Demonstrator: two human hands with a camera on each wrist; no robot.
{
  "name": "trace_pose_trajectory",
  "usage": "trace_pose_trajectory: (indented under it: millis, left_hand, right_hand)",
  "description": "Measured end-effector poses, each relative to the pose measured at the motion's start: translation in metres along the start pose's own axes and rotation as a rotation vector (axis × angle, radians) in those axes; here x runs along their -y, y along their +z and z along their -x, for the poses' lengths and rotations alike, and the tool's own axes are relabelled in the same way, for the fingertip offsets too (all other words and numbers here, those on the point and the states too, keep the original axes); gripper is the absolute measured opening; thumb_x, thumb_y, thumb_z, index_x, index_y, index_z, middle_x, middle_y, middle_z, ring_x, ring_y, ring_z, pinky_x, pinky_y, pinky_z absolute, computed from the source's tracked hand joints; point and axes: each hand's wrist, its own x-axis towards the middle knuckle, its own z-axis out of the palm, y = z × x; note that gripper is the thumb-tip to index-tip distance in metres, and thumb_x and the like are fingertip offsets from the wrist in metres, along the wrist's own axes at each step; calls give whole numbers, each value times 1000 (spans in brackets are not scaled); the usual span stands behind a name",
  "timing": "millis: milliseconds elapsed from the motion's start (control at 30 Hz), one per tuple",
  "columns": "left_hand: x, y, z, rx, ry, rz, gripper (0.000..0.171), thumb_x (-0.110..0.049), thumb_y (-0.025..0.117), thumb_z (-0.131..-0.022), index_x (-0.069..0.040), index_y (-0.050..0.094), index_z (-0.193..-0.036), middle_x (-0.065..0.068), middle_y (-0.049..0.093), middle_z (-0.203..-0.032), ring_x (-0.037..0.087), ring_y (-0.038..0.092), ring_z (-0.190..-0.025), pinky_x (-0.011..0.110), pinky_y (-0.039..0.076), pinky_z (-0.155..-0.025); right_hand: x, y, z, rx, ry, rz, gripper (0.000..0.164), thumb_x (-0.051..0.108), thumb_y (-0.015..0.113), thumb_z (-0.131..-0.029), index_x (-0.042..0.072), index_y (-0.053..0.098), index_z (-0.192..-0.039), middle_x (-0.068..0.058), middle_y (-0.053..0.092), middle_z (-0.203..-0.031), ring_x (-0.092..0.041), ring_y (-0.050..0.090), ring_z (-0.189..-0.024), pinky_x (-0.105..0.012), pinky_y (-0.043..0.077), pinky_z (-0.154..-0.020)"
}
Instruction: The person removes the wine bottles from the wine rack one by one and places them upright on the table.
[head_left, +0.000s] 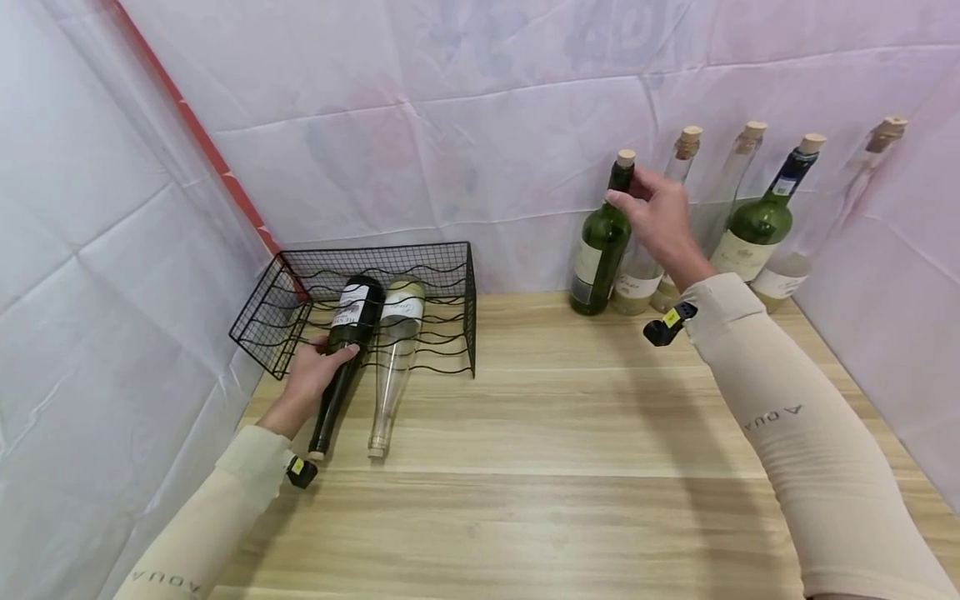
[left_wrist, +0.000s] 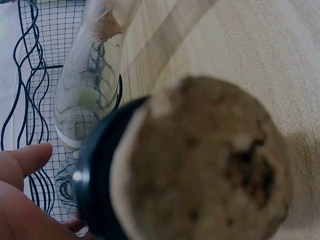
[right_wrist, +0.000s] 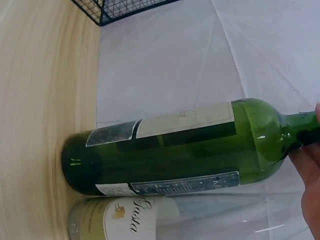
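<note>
Green wine bottle (head_left: 601, 250) stands well right of the wire rack (head_left: 442, 258), right hand (head_left: 660, 215) pinching its neck; left hand (head_left: 309, 373)'s curled round a dark wine bottle (head_left: 342, 383) racked beside a clear bottle (head_left: 397, 346).

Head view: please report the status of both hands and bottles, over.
Right hand holds green bottle by neck. Left hand grips dark bottle lying in wire rack. Possible obstacle: clear bottle close beside green one.

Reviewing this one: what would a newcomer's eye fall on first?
Probably the green bottle, leftmost of those standing at the back right, pinched at its neck by the right hand. Then the rack at left, where a dark bottle, gripped by the left hand, lies beside a clear bottle. In the left wrist view, a blurred cork dominates.
</note>
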Motion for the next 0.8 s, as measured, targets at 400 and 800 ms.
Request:
trace_pose_trajectory:
  millis: [400, 800]
  left_hand:
    - [2, 0, -5, -34, 3, -9, 79, -31, 72, -84, 0, 30, -144, 23, 50, -128, 33, 52, -104, 44, 47, -87]
    - [4, 0, -7, -70, 12, -34, 77, -35, 76, -80, -1, 41, -140, 20, 53, -128, 31, 53, -104, 43, 48, -88]
  right_hand:
    - [8, -5, -7, 133, 84, 70, 44, 34, 67, -88, 13, 59, -126, -14, 64, -116, -15, 59, -101, -28, 48, -86]
    - [8, -6, -10, 164, 69, 138, 45, 34, 65, -90, 7, 58, -126, -15, 63, -119, -17, 59, -103, -33, 49, -90]
